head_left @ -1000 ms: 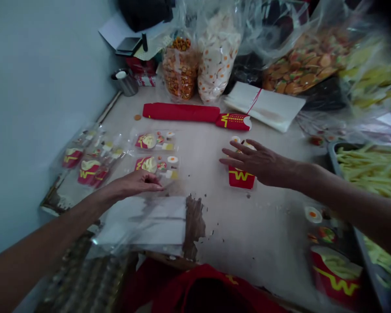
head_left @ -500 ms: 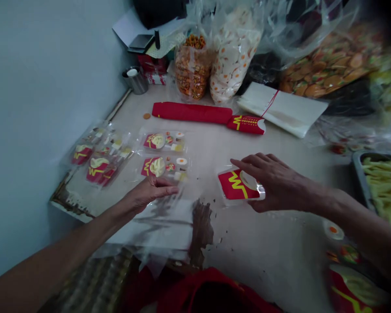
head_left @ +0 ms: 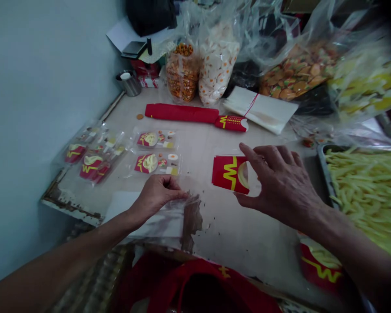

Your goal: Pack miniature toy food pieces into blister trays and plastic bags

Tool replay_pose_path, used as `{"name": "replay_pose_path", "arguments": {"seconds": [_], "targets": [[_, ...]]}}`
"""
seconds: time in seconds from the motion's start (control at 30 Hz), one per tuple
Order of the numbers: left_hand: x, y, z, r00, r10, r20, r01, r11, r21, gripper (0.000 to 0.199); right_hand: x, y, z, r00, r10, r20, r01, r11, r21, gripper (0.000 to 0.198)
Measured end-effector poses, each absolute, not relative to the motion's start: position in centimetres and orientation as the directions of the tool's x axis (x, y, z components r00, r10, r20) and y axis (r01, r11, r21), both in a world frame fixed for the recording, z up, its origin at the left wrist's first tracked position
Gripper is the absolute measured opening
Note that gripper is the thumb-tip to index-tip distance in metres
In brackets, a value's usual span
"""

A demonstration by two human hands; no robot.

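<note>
My left hand point(head_left: 154, 193) is closed in a pinch at the edge of a thin clear plastic bag point(head_left: 191, 201). Beneath that hand lies a flat stack of clear bags point(head_left: 122, 208) at the table's front edge. My right hand point(head_left: 278, 184) spans a clear plastic tray, thumb on its near edge and fingers at the far edge. Inside the tray sits a red fries carton point(head_left: 228, 176) with a yellow zigzag mark; my hand hides its right end. Left of it lie two bagged packs point(head_left: 145, 163) point(head_left: 147, 139) with a red carton and small food pieces.
More packs point(head_left: 91, 167) overlap by the wall. A red sleeve stack point(head_left: 182, 113) and banded bags point(head_left: 260, 108) lie farther back, before bags of small pieces point(head_left: 182, 74). A metal tray of fries point(head_left: 365, 187) stands right; another red carton point(head_left: 322, 265) sits near my right forearm.
The view has shifted right, showing more of the fries tray. My left hand has drawn a clear bag's edge up and rightward. The carton in my right hand now faces the camera more squarely.
</note>
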State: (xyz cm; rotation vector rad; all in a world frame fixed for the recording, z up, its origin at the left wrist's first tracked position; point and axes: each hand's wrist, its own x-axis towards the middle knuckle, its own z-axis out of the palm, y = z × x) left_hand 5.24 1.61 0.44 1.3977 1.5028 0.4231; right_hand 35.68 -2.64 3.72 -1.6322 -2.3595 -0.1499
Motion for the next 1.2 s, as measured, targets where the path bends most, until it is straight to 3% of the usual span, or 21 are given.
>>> {"name": "replay_pose_path", "arguments": {"seconds": [0.27, 0.4, 0.6, 0.77, 1.03, 1.2], "targets": [[7.1, 1.1, 1.1, 0.221, 0.888, -0.403, 0.666, 0.164, 0.728, 0.030, 35.4, -4.6, 2.8, -0.324, 0.923, 0.206, 0.943, 0.333, -0.009, 0.086], [7.5, 1.7, 0.6, 0.246, 0.887, -0.391, 0.710, 0.110, 0.696, 0.026, 36.1, -4.9, 2.6, -0.232, 0.945, 0.232, 0.968, 0.247, -0.038, 0.092], [7.8, 2.6, -0.2, 0.284, 0.837, -0.468, 0.698, 0.154, 0.699, 0.027, 36.0, -4.8, 2.6, -0.252, 0.945, 0.206, 0.962, 0.267, -0.049, 0.092], [7.8, 2.7, -0.6, 0.450, 0.724, -0.523, 0.630, 0.158, 0.761, 0.031, 35.3, -5.1, 1.2, -0.242, 0.953, 0.181, 0.970, 0.244, 0.010, 0.089], [8.5, 3.3, -1.6, 0.429, 0.721, -0.545, 0.681, 0.138, 0.719, 0.023, 35.1, -5.2, 0.4, -0.213, 0.963, 0.165, 0.973, 0.224, -0.054, 0.090], [6.8, 4.3, -2.7, 0.557, 0.577, -0.598, 0.602, 0.216, 0.769, 0.022, 37.2, -4.5, 0.6, -0.119, 0.963, 0.243, 0.990, 0.134, -0.048, 0.091]]}}
